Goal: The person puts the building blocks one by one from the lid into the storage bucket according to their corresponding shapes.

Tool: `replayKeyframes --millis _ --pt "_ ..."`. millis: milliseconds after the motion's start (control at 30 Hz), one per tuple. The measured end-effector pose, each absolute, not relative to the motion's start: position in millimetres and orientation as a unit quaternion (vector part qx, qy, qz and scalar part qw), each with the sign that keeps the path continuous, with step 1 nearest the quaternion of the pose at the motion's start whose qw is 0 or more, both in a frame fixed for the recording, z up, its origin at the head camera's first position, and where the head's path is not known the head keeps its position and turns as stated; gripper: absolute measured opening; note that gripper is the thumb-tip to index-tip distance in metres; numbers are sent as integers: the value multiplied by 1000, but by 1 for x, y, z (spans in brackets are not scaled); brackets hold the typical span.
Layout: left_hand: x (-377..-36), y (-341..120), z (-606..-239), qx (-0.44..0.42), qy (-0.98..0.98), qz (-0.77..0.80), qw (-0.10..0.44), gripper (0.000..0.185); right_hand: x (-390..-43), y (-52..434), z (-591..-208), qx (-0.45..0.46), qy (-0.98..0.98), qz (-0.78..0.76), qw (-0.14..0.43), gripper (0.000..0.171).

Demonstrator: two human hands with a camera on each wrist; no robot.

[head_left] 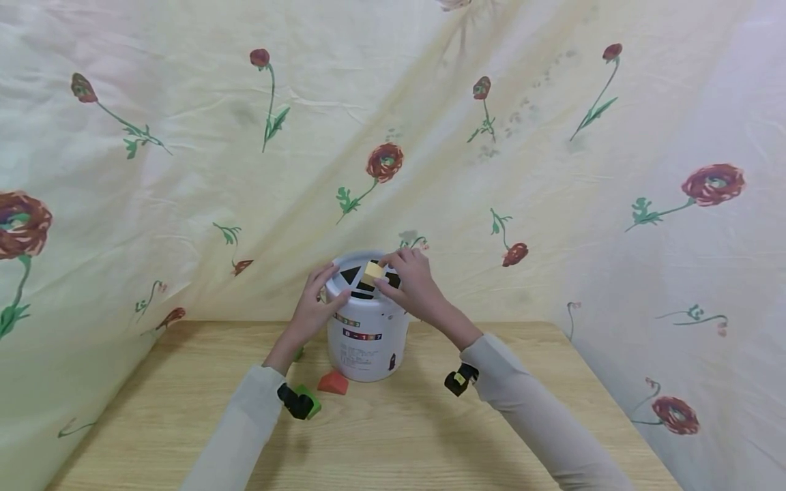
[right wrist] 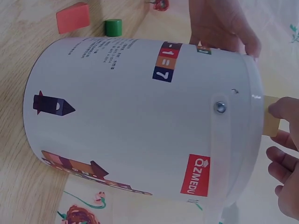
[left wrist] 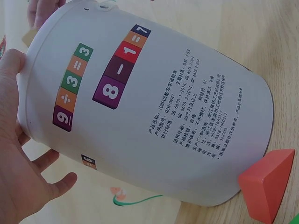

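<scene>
We see the right hand (head_left: 413,283) pinching a yellow block (head_left: 372,271) over the bucket (head_left: 367,341) lid slots — misaligned, it may jam; left hand (head_left: 314,307) grips the rim.

Both arms wear long, pale beige sleeves (head_left: 540,409); a small black camera (head_left: 293,401) is strapped at each wrist, the right one yellow-marked.

red block (head_left: 333,382) and green block (head_left: 309,400) crowd the bucket's (head_left: 367,348) left; table's (head_left: 552,382) right lies open.
</scene>
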State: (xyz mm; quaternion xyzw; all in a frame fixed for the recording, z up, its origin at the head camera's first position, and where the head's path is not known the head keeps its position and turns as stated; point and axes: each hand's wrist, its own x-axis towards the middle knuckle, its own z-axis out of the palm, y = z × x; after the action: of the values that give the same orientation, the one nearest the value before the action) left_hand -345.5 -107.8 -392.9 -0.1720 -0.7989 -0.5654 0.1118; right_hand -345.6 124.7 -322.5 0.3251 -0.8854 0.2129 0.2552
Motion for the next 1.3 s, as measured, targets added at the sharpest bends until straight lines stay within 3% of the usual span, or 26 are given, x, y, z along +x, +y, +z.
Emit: replayKeyframes --millis 600,1300 --pt "-345 -107 -393 -166 -801 -565 105 69 -357 119 -333 303 -908 207 204 30" --pt "-343 -108 -390 -169 -802 -564 106 69 -357 118 -337 280 -905 244 208 37"
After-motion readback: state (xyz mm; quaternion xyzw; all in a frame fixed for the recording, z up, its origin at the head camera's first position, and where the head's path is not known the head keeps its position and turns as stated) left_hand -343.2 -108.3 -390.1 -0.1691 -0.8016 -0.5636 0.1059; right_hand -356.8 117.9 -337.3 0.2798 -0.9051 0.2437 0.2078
